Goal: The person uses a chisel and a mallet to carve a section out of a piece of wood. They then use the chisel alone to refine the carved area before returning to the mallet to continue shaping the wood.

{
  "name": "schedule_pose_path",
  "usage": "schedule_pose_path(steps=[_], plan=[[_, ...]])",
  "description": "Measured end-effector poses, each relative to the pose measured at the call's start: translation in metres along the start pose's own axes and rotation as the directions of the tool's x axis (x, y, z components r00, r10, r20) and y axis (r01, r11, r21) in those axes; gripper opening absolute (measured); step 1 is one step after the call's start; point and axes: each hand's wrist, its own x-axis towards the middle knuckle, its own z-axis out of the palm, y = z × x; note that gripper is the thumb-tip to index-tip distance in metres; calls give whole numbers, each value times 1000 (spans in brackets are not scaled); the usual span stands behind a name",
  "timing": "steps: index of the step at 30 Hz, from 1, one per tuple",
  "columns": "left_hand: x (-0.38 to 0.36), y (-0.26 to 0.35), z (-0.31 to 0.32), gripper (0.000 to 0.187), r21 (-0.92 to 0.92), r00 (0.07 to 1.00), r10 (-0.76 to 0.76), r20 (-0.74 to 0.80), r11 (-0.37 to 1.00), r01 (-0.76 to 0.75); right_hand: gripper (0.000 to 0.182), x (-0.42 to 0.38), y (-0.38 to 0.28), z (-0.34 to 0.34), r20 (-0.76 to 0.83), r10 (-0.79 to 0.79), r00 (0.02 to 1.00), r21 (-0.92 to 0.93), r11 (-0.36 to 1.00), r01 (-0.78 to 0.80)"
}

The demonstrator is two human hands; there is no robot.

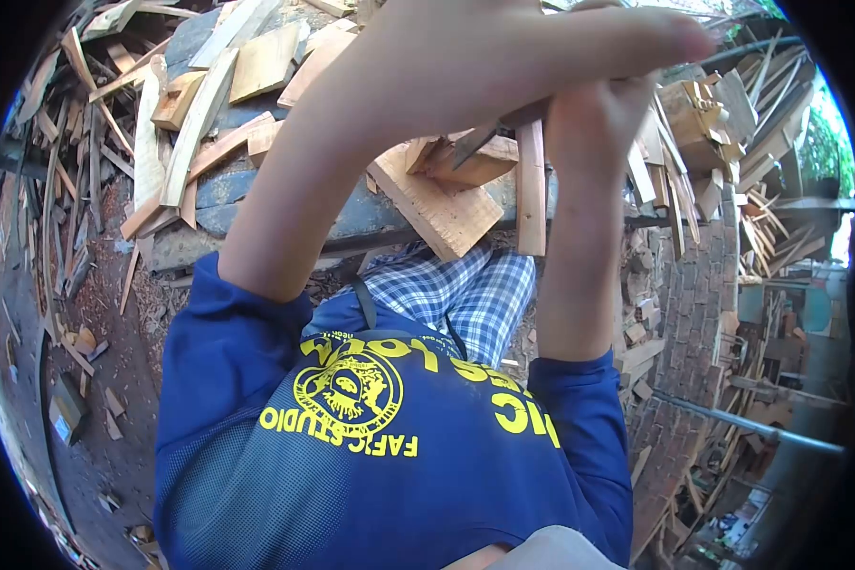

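Note:
My left hand (518,62) reaches across the top of the view, one digit stretched to the right above my right hand (603,109). Its other fingers are largely hidden. The fingers of my right hand are curled round the end of a dark tool (473,144), mostly covered by my hands. Its pointed grey part shows against a wooden block (489,163). This block rests beside a thick pale board (446,214), just below my hands. A narrow wooden strip (531,190) stands out between my wrists.
Wood offcuts (195,123) lie over a dark slab (223,190) at upper left. More scrap wood (689,133) is piled at upper right. A brick surface (689,323) runs down the right, near a metal pipe (750,427). Chips litter the ground (114,380) at left.

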Motion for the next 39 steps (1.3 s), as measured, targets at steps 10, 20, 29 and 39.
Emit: schedule_pose_path(steps=[10,20,29,39], plan=[[26,-38,53,20,-201,976,-217,32,955,219,45,-43,-8,-7,166,354,920,-133,933,-334],[35,-57,64,15,-200,913,-400,-77,904,378,74,-205,79,-100,-535,712,455,-756,-162,-635],[29,-56,69,10,-191,937,-306,-171,943,273,79,-232,90,-108,-523,642,560,-773,-82,-629],[31,-51,74,14,-53,918,-371,-140,928,368,33,-223,64,-129,-89,977,194,518,212,-828]])
